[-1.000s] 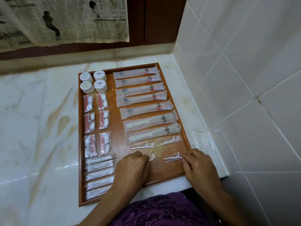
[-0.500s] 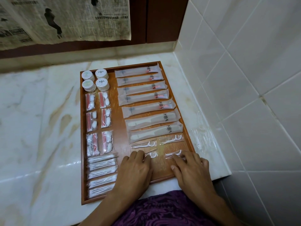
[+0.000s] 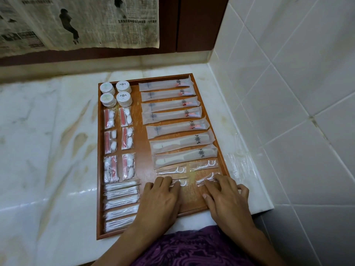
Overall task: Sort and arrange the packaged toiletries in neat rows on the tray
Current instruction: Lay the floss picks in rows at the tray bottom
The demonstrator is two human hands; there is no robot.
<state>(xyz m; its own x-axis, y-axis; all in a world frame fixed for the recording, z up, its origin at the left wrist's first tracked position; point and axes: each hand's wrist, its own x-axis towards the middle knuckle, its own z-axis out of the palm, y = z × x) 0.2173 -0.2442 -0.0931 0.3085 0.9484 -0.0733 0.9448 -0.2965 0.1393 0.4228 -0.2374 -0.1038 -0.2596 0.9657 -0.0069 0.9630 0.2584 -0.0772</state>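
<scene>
On the brown wooden tray (image 3: pixel 99 169), we see clear cotton-swab packets (image 3: pixel 122 205) left of our left hand (image 3: pixel 160 198), whose flat fingers press a clear floss-pick sachet (image 3: pixel 179 182). Rightward, our right hand (image 3: pixel 223 198) likewise presses flat on another sachet (image 3: pixel 206 178); frosted toothbrush sleeves (image 3: pixel 172 115) lie beyond both.

Tray (image 3: pixel 210 104) on counter (image 3: pixel 48 150); jars (image 3: pixel 116 94) far-left, long packets (image 3: pixel 172 114) right.

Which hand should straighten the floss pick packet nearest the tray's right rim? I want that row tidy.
Right hand: its fingertips already rest on that floss pick packet by the tray rim; the left hand covers the other packet.
</scene>
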